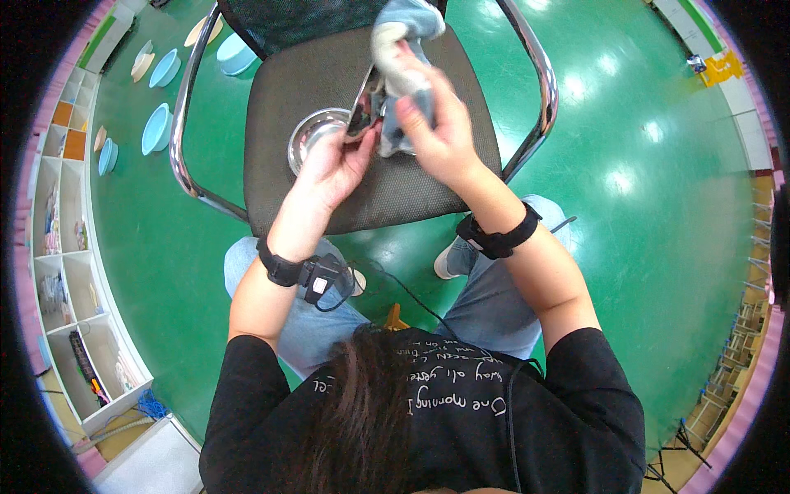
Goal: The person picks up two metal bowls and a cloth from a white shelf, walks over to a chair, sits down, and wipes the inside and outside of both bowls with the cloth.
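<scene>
My left hand (333, 169) grips the lower edge of a shiny metal dish (360, 114), which is tilted steeply so that only a narrow face shows. In my right hand (444, 132) is a grey-blue and white cloth (399, 78), bunched up and pressed against the dish's right side. The cloth's upper end flops over above my fingers, somewhat blurred. A round metal bowl (298, 140) lies on the chair seat, just behind and left of my left hand, partly covered by it.
The dark mesh chair (370, 206) faces me, with a curved chrome armrest (183, 123) on each side. Several light-blue basins (156, 129) stand on the green floor at left, near white shelves (53, 181). A thin black cable (403, 288) hangs between my legs.
</scene>
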A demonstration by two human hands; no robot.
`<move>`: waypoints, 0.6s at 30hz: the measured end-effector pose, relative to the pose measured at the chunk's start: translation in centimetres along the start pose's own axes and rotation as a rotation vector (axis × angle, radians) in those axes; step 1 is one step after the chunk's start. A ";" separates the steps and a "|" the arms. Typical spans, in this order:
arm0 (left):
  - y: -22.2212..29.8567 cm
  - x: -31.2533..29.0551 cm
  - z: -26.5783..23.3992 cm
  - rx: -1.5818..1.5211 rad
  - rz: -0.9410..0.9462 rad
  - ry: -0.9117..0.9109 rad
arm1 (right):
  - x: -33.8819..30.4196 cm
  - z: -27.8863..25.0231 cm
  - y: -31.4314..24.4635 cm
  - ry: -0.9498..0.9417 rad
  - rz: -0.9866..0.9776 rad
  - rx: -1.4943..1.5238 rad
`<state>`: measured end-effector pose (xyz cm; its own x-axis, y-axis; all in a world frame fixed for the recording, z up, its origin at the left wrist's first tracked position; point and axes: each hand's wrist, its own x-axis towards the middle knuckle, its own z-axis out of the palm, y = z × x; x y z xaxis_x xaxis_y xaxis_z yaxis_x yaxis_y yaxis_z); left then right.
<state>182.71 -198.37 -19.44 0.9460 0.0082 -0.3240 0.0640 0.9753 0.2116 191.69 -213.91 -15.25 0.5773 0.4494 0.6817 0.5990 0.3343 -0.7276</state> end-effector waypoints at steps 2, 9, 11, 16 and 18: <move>-1.4 -0.8 0.7 -0.101 0.025 0.048 | 0.7 -0.1 -0.4 -0.186 -0.249 -0.209; -2.1 -1.0 0.0 -0.087 -0.044 0.143 | 0.5 0.2 -0.1 -0.232 -0.214 -0.274; -1.9 -0.8 -0.9 0.011 -0.030 0.127 | 0.5 0.3 0.0 -0.217 -0.197 -0.237; -2.1 -1.0 0.3 0.225 -0.009 0.093 | 0.6 0.0 0.7 -0.131 -0.164 -0.064; -3.2 -1.6 3.1 0.486 0.188 0.285 | 0.4 0.0 1.1 -0.056 -0.035 0.187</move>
<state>181.93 -202.24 -16.72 0.8368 0.2952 -0.4612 0.1057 0.7392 0.6651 192.58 -213.38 -15.81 0.5231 0.4780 0.7056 0.5015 0.4967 -0.7084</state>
